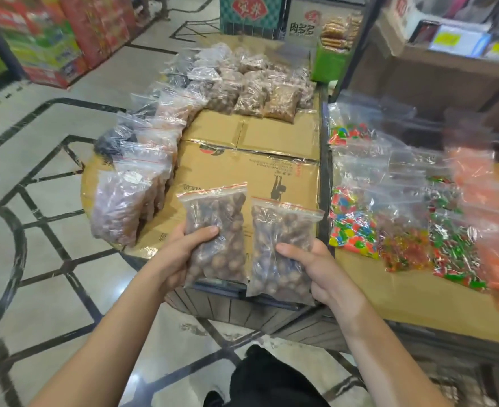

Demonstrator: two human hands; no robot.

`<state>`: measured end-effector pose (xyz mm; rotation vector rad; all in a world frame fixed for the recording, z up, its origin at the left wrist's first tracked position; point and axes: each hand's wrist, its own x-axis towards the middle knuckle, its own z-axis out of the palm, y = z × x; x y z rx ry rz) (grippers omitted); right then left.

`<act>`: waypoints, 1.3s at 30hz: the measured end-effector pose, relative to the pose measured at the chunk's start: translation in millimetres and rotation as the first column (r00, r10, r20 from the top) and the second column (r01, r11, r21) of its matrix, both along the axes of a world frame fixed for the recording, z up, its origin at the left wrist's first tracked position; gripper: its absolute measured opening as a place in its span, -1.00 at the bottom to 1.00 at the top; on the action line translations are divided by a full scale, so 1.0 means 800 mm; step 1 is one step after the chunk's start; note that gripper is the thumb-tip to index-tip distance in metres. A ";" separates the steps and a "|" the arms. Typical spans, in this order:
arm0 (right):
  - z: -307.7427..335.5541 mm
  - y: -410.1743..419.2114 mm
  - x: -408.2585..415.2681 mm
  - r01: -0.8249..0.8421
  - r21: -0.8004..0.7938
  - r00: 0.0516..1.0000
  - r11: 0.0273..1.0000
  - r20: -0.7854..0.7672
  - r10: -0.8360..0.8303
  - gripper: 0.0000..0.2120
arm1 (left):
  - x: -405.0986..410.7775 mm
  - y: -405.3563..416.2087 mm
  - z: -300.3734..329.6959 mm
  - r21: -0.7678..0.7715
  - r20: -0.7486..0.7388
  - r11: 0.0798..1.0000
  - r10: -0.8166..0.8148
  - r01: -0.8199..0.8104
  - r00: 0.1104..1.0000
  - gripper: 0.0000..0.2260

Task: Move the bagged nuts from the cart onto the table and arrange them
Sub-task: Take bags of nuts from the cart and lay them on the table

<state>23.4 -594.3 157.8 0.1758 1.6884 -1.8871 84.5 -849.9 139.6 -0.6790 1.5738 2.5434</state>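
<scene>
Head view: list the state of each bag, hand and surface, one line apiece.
Left hand: grips left nut bag.
Right hand: grips right nut bag.
Left nut bag: sealed, held upright.
Right nut bag: sealed, held upright.
Row of nut bags: standing, leaning together.
Cardboard boxes: closed, flat.
Candy bags: lying overlapped.

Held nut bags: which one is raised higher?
The bag in the left hand, the left nut bag; its red zip seal sits above the right nut bag.

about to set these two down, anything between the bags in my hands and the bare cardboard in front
Nothing visible. The left hand and right hand each grip a nut bag over bare cardboard; the standing row keeps to its left edge.
</scene>
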 end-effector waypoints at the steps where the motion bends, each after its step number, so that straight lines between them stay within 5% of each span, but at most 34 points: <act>1: -0.002 -0.008 -0.010 0.012 -0.002 1.000 1.000 0.005 -0.012 -0.33 | -0.012 -0.009 -0.001 -0.005 -0.015 1.000 -0.016 0.015 1.000 -0.36; 9: -0.016 -0.078 -0.124 -0.006 -0.049 1.000 0.999 0.013 0.007 -0.32 | -0.128 -0.080 -0.005 -0.075 -0.045 0.995 -0.063 0.060 0.997 -0.45; 14: -0.022 -0.127 -0.202 0.025 -0.012 1.000 1.000 -0.003 -0.025 -0.05 | -0.198 -0.124 0.002 -0.095 -0.028 0.993 -0.069 0.066 0.997 -0.55; 18: -0.016 -0.150 -0.250 0.026 -0.037 1.000 0.999 -0.008 -0.027 -0.50 | -0.243 -0.151 0.011 -0.088 -0.016 0.995 -0.045 0.043 0.999 -0.66; 27: -0.013 -0.226 -0.336 0.034 -0.016 0.999 0.999 -0.031 -0.034 -0.61 | -0.357 -0.237 0.013 -0.186 0.021 0.977 -0.100 0.103 0.995 -0.89; 31: -0.016 -0.269 -0.376 0.058 0.000 0.998 0.998 0.007 -0.058 -0.58 | -0.413 -0.275 0.007 -0.126 0.031 0.981 -0.143 0.146 0.989 -0.83; 36: -0.033 -0.305 -0.421 0.137 0.026 0.989 0.990 0.056 -0.138 -0.63 | -0.491 -0.307 -0.009 -0.096 0.073 0.969 -0.221 0.228 0.972 -0.47; 39: -0.046 -0.314 -0.441 0.183 0.031 0.981 0.983 0.055 -0.185 -0.43 | -0.540 -0.314 -0.019 -0.146 0.103 0.960 -0.226 0.239 0.969 -0.59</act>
